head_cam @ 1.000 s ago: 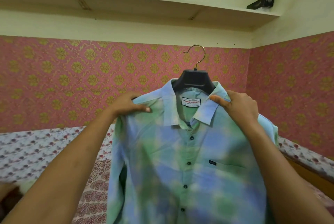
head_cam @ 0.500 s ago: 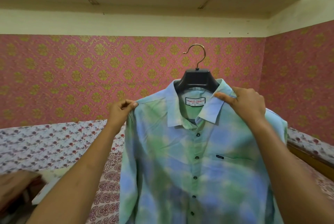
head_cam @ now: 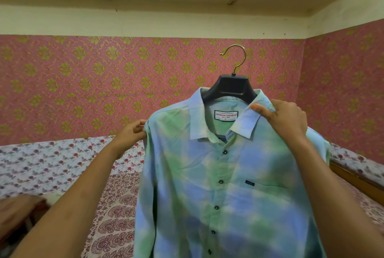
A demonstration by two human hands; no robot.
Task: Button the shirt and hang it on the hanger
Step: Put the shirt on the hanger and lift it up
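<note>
Two hands are holding the buttoned shirt (head_cam: pixel 207 185) up on the hanger (head_cam: pixel 228 88), above the bed (head_cam: pixel 52 164). Left hand (head_cam: pixel 133 133) is pinching the shoulder edge; right hand (head_cam: pixel 284 120) is gripping the other shoulder by the collar. Probably squaring the shoulders; next, the hook is needing somewhere to hang. Versus a second ago, left hand is sitting further out.

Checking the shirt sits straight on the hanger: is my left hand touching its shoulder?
Touching. The head view shows the left hand pinching the shirt at its shoulder seam, fingertips right on the fabric edge.
</note>
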